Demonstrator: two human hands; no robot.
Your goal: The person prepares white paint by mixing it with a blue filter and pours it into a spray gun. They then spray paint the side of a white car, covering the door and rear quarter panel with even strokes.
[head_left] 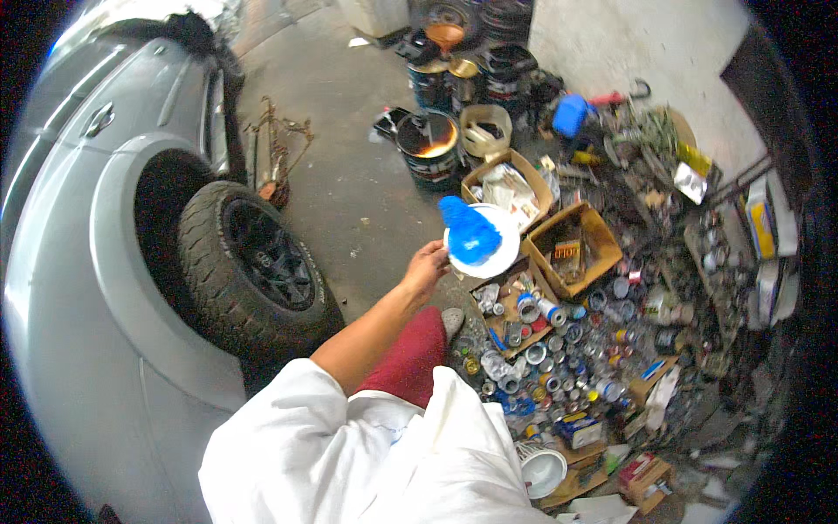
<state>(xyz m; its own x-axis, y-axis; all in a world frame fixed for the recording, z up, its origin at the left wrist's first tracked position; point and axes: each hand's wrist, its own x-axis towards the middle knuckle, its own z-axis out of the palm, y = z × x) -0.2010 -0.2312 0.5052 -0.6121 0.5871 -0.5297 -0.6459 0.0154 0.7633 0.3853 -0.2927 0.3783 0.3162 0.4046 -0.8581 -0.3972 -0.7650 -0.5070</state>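
My left hand (425, 267) reaches out from the white sleeve, fingers closed on the edge of a white round plate or lid (497, 262). On it lies a bright blue mass (470, 234); I cannot tell whether it is paint or a crumpled material. The plate hangs in front of two open cardboard boxes (594, 223), one holding pale papers or rags (511, 188). Below me is my red-clad leg with a grey shoe (451, 325). My right hand is not visible.
A grey car (78, 288) with a large tyre (205, 271) stands along my left. Dark drums (428, 175), a blue jug (572, 113) and rusty metal (275, 188) lie ahead. Several cans, bottles and scraps (550, 375) cover the ground at right, beside a pale wall (628, 52).
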